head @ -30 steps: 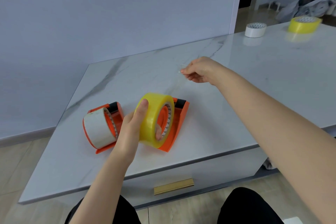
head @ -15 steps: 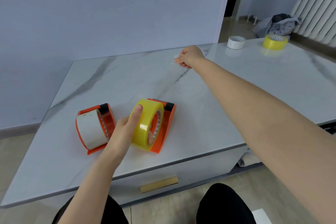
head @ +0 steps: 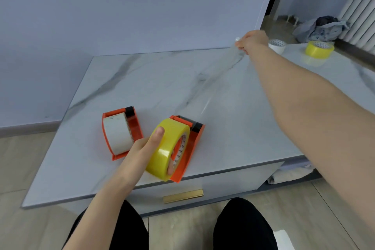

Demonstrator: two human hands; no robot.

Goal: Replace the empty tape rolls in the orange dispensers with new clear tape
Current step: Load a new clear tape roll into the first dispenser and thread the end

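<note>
Two hands split the work: your left hand (head: pixel 142 148) clamps the roll (head: pixel 168 151) in the right-hand dispenser (head: pixel 187 149), thumb on top, so it stays put, while your right hand (head: pixel 250 41) pinches the strip (head: pixel 215 81) far beyond that dispenser, near the table's (head: pixel 121 79) back edge. Bare marble lies between.

Round yellow tape roll (head: pixel 168 149), core showing a white-and-black triangle print; orange plastic dispensers (head: pixel 121 134) (head: pixel 187 148), black at their ends, one carrying a plain white roll (head: pixel 117 135); white marble-look tabletop (head: pixel 162 79) showing grey veining; brass-gold drawer handle (head: pixel 183 196).
</note>
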